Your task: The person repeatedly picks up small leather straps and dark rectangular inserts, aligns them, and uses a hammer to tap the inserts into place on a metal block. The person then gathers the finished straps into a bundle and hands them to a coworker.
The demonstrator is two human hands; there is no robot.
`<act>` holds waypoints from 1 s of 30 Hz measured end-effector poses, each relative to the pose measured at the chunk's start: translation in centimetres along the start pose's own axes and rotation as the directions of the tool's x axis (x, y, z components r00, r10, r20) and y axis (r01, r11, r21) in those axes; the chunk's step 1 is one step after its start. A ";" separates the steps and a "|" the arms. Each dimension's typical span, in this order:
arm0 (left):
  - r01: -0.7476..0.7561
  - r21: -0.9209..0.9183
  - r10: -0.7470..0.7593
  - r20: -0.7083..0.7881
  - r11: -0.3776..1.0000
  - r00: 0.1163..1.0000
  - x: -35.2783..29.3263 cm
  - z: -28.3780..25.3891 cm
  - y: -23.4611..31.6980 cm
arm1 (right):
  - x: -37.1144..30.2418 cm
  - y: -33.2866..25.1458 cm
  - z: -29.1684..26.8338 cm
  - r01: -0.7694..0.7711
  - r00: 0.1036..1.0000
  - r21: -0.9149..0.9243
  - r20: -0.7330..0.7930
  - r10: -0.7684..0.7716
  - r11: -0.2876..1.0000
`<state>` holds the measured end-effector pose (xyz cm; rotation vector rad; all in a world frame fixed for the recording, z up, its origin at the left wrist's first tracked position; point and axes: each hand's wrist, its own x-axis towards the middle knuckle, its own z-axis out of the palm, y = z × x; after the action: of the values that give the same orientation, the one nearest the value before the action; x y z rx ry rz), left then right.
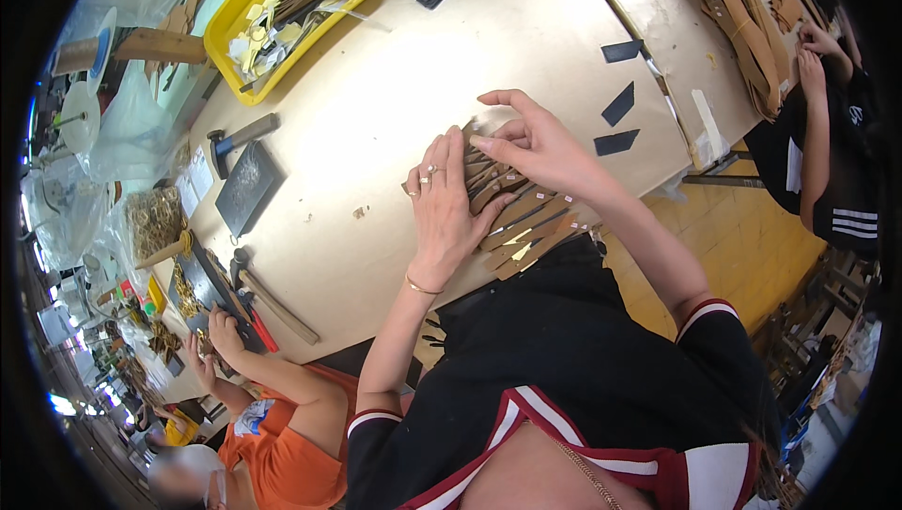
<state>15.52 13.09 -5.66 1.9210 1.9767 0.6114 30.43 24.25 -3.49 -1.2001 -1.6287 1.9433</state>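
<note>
A fanned bundle of narrow brown leather strips (537, 222), several with small white tags, lies at the table edge in front of me. My left hand (442, 195) rests flat on the strips' left side, fingers stretched out and thumb set apart. Over their far end hovers my right hand (545, 148). Its index finger and thumb are spread, the other fingers are bent, and nothing shows between them. The thumb tip is close to the strip ends beside my left fingertips; whether it touches them I cannot tell.
Dark cut pieces (617, 104) lie to the right. A yellow tray (214, 36) of scraps stands far left, near a hammer (242, 142) and a dark block (250, 189). Co-workers sit left, in an orange shirt (291, 444), and right, beside brown leather pieces (742, 26).
</note>
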 end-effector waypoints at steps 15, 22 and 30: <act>0.028 -0.181 -0.057 -0.155 0.983 0.986 -0.3 0.1 -1.7 | 3.1 -1.9 -1.5 0.041 0.999 -0.228 0.028 -0.035 0.973; 0.050 -0.170 -0.077 -0.160 0.984 0.984 0.2 -0.2 -1.4 | 4.7 -1.8 0.3 0.094 0.976 -0.274 0.216 -0.034 0.957; -0.094 -0.075 0.053 -0.429 0.993 0.902 -1.0 0.4 -1.9 | 4.8 -0.4 -1.0 0.137 0.991 -0.201 0.021 -0.135 0.970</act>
<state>14.14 12.15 -7.07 1.9352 2.0773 1.2155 28.24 28.44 -4.94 -1.1201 -1.8974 1.7341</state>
